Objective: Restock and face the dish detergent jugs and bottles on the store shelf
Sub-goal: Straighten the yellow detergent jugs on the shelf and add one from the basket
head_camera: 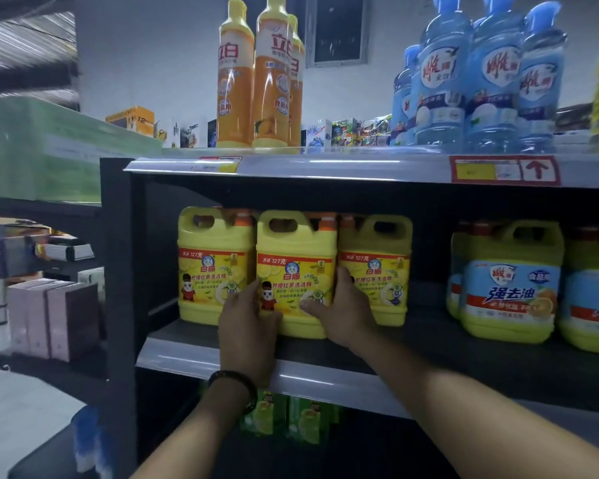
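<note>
Head view: the centre yellow detergent jug (296, 267) stands at the front of the middle shelf (204, 357). The left hand (248, 323) and right hand (343, 312) clasp its lower sides, each grip closed on it. The jug is probably heavy, rigid and smooth-walled; its moulded top handle should give a firmer hold.

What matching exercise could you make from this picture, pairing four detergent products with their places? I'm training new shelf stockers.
Things:
1. orange bottles
2. blue bottles
3. middle yellow jug
4. blue-label jugs

Places:
A. middle shelf, right side
B. top shelf, left
C. middle shelf, held between the left hand and the right hand
D. top shelf, right

Pairs: 1-B, 2-D, 3-C, 4-A.
</note>
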Demonstrator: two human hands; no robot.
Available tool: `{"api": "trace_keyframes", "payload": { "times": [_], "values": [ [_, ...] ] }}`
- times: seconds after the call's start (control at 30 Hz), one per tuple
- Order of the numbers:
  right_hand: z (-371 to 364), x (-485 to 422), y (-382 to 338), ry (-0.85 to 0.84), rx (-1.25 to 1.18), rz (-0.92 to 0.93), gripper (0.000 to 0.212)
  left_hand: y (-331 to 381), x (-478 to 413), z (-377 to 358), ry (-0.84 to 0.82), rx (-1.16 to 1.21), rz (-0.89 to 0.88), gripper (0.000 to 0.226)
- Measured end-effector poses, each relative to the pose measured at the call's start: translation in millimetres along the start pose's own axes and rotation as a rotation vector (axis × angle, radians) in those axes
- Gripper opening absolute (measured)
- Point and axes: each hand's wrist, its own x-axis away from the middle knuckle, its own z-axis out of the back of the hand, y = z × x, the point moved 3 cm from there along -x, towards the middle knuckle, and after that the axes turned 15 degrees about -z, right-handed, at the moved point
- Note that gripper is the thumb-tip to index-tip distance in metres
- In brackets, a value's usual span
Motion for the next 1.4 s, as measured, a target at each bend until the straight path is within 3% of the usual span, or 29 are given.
{"api": "trace_keyframes", "payload": {
  "times": [0.13, 0.4, 0.53, 0.7, 0.9, 1.1, 1.27, 1.4],
  "values": [
    [-3, -2, -2, 0.048, 0.077, -0.037, 0.067, -2, 2, -6, -0.084, -0.041, -0.038, 0.064],
    [21, 13, 3, -0.042, 0.197, -0.12, 0.064, 2, -3, 19, -0.267, -0.065, -0.133, 0.051],
    [54, 46, 6, -0.032, 0.177, -0.025, 0.051, 37, 14, 43, -0.293, -0.031, -0.218, 0.035],
    [96, 104, 29, -0.135, 0.2, 0.047, 0.04, 93, 75, 68, -0.429, 0.136, -0.275, 0.045],
    [141, 203, 85, -0.145, 0.275, 0.164, 0.035, 120, 195, 71, -0.524, 0.208, -0.218, 0.022],
    [141, 297, 204, -0.322, 0.275, -0.104, 0.027, 122, 347, 45, -0.749, 0.27, 0.003, 0.027],
    [111, 392, 325, -0.4, 0.185, -0.425, 0.022, 111, 477, 19, -1.141, 0.218, 0.143, 0.026],
    [81, 458, 400, -0.459, 0.246, -0.638, 0.025, 93, 551, 2, -1.413, 0.152, 0.266, 0.042]
  ]
}}
